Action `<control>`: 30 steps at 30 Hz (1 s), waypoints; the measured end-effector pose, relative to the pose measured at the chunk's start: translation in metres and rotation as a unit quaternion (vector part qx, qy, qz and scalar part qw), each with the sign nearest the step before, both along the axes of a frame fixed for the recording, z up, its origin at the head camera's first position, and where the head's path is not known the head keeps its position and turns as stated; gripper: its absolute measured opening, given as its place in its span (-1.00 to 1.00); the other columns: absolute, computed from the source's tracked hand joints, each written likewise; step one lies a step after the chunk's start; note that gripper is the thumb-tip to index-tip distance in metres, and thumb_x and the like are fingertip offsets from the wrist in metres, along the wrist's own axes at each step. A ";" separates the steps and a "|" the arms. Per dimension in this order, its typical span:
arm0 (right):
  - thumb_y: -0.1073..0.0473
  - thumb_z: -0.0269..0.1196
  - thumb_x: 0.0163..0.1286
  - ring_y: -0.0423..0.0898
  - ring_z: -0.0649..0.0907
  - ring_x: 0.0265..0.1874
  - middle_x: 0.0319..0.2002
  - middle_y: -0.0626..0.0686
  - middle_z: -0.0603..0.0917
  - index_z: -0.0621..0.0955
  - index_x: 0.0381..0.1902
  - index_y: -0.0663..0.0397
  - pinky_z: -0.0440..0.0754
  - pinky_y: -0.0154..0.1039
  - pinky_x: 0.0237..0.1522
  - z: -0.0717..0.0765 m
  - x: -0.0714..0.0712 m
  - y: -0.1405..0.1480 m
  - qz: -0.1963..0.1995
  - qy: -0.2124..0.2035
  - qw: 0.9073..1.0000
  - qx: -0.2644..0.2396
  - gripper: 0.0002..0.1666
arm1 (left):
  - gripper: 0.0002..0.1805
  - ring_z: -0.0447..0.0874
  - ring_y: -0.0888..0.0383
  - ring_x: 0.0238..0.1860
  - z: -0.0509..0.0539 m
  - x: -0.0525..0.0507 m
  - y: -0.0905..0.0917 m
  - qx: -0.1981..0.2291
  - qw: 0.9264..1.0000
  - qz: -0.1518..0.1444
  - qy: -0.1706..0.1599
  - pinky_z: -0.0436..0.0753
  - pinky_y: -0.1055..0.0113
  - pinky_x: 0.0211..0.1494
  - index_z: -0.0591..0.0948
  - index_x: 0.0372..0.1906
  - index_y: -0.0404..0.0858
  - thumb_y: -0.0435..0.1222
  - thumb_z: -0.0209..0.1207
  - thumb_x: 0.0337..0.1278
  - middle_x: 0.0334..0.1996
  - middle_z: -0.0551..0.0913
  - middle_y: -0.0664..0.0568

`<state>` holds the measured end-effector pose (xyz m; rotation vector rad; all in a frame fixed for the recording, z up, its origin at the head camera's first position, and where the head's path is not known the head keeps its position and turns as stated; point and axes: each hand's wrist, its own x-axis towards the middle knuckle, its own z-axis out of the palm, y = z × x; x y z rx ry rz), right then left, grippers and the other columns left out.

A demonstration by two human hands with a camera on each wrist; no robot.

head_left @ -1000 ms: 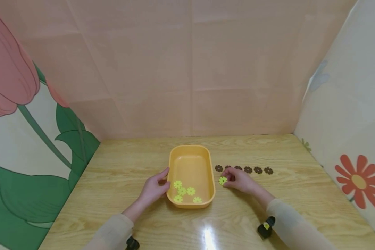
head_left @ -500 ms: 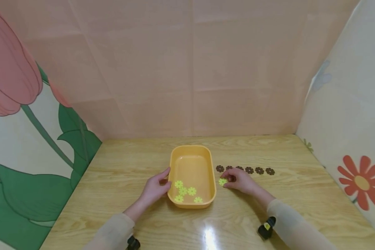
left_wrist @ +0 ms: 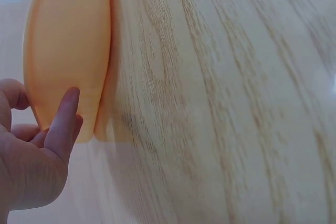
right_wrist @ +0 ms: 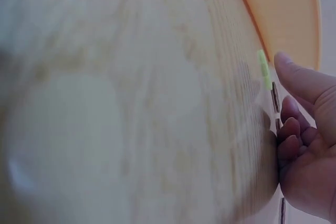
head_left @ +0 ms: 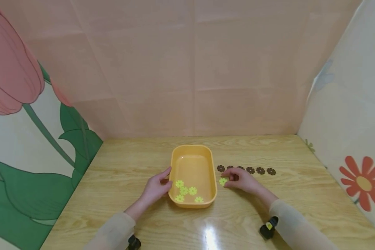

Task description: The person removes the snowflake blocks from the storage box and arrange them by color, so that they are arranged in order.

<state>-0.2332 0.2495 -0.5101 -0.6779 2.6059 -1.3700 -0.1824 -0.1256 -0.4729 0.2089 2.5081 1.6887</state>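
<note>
Hands busy: left hand (head_left: 155, 188) on the tray (head_left: 194, 167), right hand (head_left: 241, 179) at a yellow flower (head_left: 222, 181)

Thumb and fingers of the left hand grip the side of the orange tray, which stands between both hands. Five yellow flowers (head_left: 183, 191) lie inside it, toward the end nearer the wrists. Just right of the tray, the lone yellow flower seems to lie flat on the table (head_left: 131, 163), at the right hand's thumb and forefinger; whether they pinch its edges I cannot tell. Six brown flowers (head_left: 260, 171) form a row beyond that hand, starting left of it, partly hidden by it, and running out to its right. Setting this yellow flower in front of the row looks like the step in hand; the next move probably calls for spreading the fingers and lifting away without nudging it.
</note>
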 end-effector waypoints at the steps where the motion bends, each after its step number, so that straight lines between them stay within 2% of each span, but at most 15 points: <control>1: 0.19 0.49 0.14 -0.11 0.49 -0.37 -0.39 0.02 0.54 0.67 -0.01 0.17 0.54 -0.35 -0.32 0.000 0.000 0.000 0.003 0.000 1.000 -0.001 -0.56 | -0.39 0.56 -0.06 0.06 0.000 0.000 0.000 0.002 1.000 -0.001 0.000 0.77 0.31 -0.23 0.37 0.44 -0.24 -0.42 0.17 0.30 0.37 0.40 -0.20; 8: 0.23 0.46 0.17 -0.13 0.49 -0.39 -0.38 -0.01 0.56 0.67 -0.03 0.19 0.53 -0.35 -0.37 0.003 0.000 0.003 0.016 0.010 1.000 0.012 -0.61 | -0.39 0.57 -0.07 0.08 0.000 0.000 0.000 0.002 1.000 -0.005 0.002 0.77 0.31 -0.22 0.37 0.44 -0.25 -0.42 0.18 0.29 0.37 0.40 -0.20; 17: 0.21 0.48 0.15 -0.17 0.48 -0.42 -0.41 -0.10 0.55 0.69 -0.09 0.14 0.52 -0.33 -0.39 -0.001 -0.003 0.002 0.029 0.065 0.996 0.057 -0.65 | -0.39 0.56 -0.06 0.07 0.000 0.000 -0.001 -0.001 1.000 0.000 0.003 0.77 0.31 -0.22 0.38 0.43 -0.25 -0.41 0.18 0.29 0.36 0.41 -0.21; 30: 0.15 0.51 0.12 -0.18 0.48 -0.40 -0.41 -0.12 0.54 0.70 -0.14 0.08 0.54 -0.33 -0.37 -0.001 -0.001 0.001 0.035 0.073 0.994 0.069 -0.66 | -0.39 0.56 -0.06 0.04 -0.001 0.000 -0.001 0.000 1.000 0.004 0.001 0.77 0.31 -0.24 0.38 0.43 -0.25 -0.42 0.18 0.28 0.35 0.42 -0.24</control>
